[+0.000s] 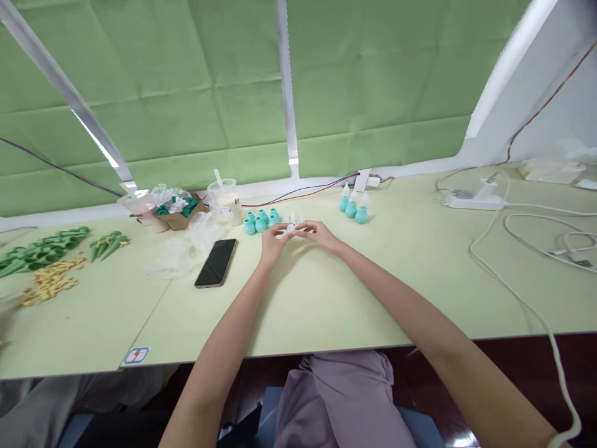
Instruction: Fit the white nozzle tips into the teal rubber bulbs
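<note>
My left hand (274, 244) and my right hand (321, 235) meet above the table, fingertips pinched on a small white round piece (291, 228). Its exact kind is too small to make out. Just left of my hands stand several turquoise bulbs (260, 224) with open necks. Several small whitish pieces (293, 218) lie right behind my fingers, partly hidden by them. To the right, three turquoise bulbs (351, 210) stand upright in a slanting row, each topped with a clear pointed tip.
A phone (217, 264) lies left of my forearm, beside crumpled plastic bags (186, 246). Behind are a drink cup (228, 200) and a cardboard box (183, 219). Green pieces (41, 250) and yellow pieces (53, 280) spread at far left. A power strip (476, 198) and white cables (508, 292) occupy the right.
</note>
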`<state>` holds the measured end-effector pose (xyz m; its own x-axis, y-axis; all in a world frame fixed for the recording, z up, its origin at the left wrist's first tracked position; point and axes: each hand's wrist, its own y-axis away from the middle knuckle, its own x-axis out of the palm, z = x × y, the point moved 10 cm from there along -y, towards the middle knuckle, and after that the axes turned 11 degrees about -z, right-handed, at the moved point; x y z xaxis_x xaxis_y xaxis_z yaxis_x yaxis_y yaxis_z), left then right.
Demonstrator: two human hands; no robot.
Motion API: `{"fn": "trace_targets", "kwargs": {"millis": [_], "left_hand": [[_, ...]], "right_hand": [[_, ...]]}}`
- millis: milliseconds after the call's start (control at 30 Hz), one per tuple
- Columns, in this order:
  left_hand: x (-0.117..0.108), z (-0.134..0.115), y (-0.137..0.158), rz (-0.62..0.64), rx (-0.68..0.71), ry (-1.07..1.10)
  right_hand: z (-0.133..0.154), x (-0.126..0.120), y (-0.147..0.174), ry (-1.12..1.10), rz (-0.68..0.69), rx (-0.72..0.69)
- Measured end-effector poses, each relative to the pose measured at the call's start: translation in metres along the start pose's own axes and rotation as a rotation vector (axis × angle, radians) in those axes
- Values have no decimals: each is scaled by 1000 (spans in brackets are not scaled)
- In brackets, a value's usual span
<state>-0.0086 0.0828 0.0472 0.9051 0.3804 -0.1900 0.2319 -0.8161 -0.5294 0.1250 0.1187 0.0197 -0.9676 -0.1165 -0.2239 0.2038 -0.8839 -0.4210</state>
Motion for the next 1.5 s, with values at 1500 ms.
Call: {"fn": "trace_targets", "kwargs": {"millis": [1500], "left_hand": [[35, -16, 29, 238, 376, -414]], "right_hand": [[17, -33, 31, 203, -229, -50]]}}
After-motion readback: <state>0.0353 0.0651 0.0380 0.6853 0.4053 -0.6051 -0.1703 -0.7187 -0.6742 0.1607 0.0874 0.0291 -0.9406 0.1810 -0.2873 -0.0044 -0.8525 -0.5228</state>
